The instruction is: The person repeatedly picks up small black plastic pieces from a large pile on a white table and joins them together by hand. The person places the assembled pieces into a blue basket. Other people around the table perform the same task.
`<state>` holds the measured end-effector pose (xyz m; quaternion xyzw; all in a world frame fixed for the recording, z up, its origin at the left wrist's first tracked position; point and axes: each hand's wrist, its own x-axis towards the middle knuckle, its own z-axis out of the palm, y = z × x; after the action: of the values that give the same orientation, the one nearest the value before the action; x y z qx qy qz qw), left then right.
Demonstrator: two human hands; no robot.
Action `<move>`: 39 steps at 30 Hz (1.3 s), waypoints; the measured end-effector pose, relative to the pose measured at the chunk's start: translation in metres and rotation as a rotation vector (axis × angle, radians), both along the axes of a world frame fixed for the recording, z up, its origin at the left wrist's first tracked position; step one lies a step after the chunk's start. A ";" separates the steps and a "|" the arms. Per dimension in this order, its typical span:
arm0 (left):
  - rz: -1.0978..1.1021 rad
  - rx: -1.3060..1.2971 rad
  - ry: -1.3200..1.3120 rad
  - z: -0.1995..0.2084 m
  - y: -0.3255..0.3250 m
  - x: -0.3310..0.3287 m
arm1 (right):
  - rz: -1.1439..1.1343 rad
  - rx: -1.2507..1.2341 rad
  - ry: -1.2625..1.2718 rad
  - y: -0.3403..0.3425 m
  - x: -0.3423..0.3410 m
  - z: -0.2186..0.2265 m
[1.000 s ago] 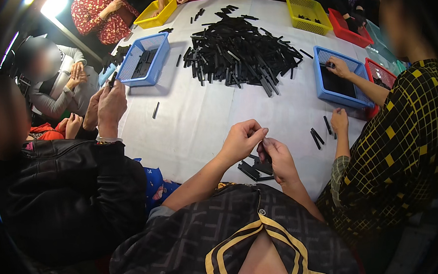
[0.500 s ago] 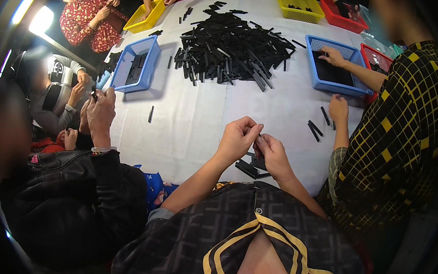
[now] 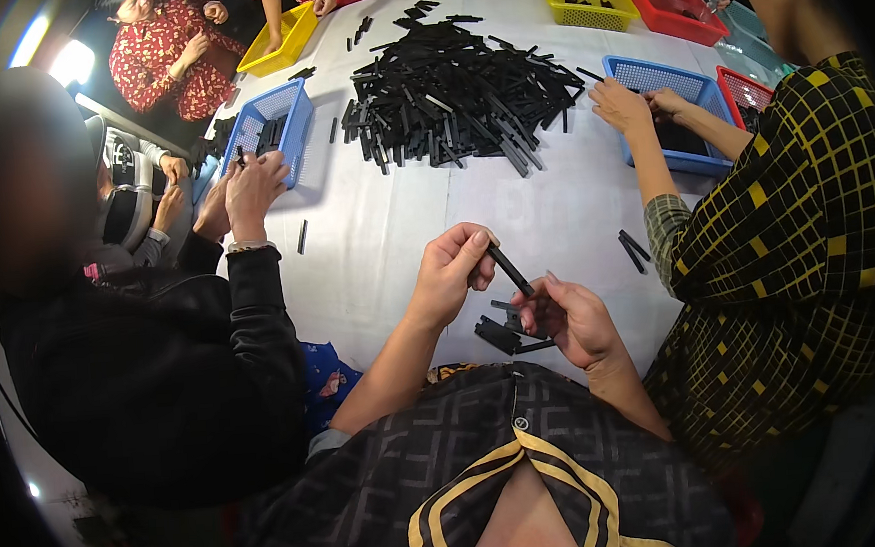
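Observation:
My left hand (image 3: pixel 454 272) pinches a slim black strip (image 3: pixel 510 270) near its upper end, between thumb and fingers. The strip slants down to the right, and its lower end comes close to the fingertips of my right hand (image 3: pixel 573 320). That hand is open, thumb and fingers apart and loosely curled; whether a fingertip touches the strip is hard to tell. Several loose black pieces (image 3: pixel 498 336) lie on the white table just below, partly hidden by my right hand. Farther off rises a big heap of similar black strips (image 3: pixel 457 97).
Blue baskets stand at left (image 3: pixel 300 121) and right (image 3: pixel 681 78), both with black pieces inside. Yellow baskets (image 3: pixel 290 44) (image 3: pixel 591 3) and a red one (image 3: pixel 677 16) are at the far side. Co-workers sit close on both sides, their hands near the blue baskets.
My hands, close together before, have drawn apart, exposing the strip in my left hand. The left co-worker's hands moved toward the blue basket; the right co-worker's nearer hand rose to the other one.

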<state>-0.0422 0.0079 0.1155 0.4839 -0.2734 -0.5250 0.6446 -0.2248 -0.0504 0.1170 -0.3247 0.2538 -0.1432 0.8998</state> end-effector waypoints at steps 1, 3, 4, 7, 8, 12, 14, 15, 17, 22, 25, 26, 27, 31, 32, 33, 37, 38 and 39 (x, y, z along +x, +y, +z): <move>-0.008 -0.001 0.008 -0.001 0.001 0.000 | 0.014 0.008 -0.002 0.000 0.001 0.001; -0.024 0.006 -0.003 -0.001 0.002 0.000 | 0.031 0.024 -0.006 0.001 0.004 0.003; -0.032 0.009 -0.008 0.000 0.002 0.000 | 0.034 0.032 -0.008 0.002 0.005 0.005; -0.043 0.004 -0.015 0.003 0.003 -0.002 | 0.042 0.050 -0.022 0.002 0.006 0.004; -0.047 0.000 -0.019 0.002 0.003 -0.001 | 0.044 0.055 -0.028 0.002 0.006 0.004; -0.053 0.007 -0.097 0.003 0.004 -0.002 | 0.026 -0.007 0.028 0.003 0.008 0.006; -0.053 0.013 -0.156 0.004 0.003 -0.005 | -0.001 -0.138 0.113 0.005 0.012 0.001; -0.057 0.007 -0.184 0.004 0.003 -0.008 | -0.021 -0.195 0.150 0.006 0.013 -0.002; -0.047 0.001 -0.223 0.007 0.004 -0.013 | -0.059 -0.307 0.224 0.007 0.016 -0.007; -0.045 0.037 -0.214 0.004 0.007 -0.012 | -0.068 -0.399 0.164 0.011 0.012 -0.008; -0.051 0.020 -0.227 0.003 0.008 -0.013 | -0.082 -0.418 0.206 0.012 0.013 -0.012; -0.051 0.012 -0.238 0.003 0.008 -0.014 | -0.084 -0.428 0.233 0.012 0.014 -0.013; -0.048 0.016 -0.232 0.003 0.008 -0.015 | -0.077 -0.483 0.289 0.011 0.016 -0.010; -0.044 0.055 -0.188 -0.002 0.009 -0.016 | -0.032 -0.527 0.356 0.009 0.021 -0.008; -0.045 0.070 -0.172 -0.004 0.009 -0.015 | -0.017 -0.493 0.333 0.008 0.021 -0.011; -0.039 0.075 -0.161 -0.006 0.010 -0.014 | -0.003 -0.451 0.263 0.007 0.020 -0.015; -0.039 0.091 -0.124 -0.011 0.010 -0.011 | 0.061 -0.370 0.109 0.005 0.012 -0.022; -0.045 0.094 -0.115 -0.012 0.009 -0.010 | 0.080 -0.372 0.102 0.005 0.011 -0.021; -0.029 0.109 -0.083 -0.012 0.009 -0.009 | 0.080 -0.371 0.112 0.006 0.010 -0.017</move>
<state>-0.0510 0.0169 0.1031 0.5355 -0.2781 -0.5279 0.5977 -0.2150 -0.0442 0.1001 -0.5025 0.2597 -0.1335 0.8138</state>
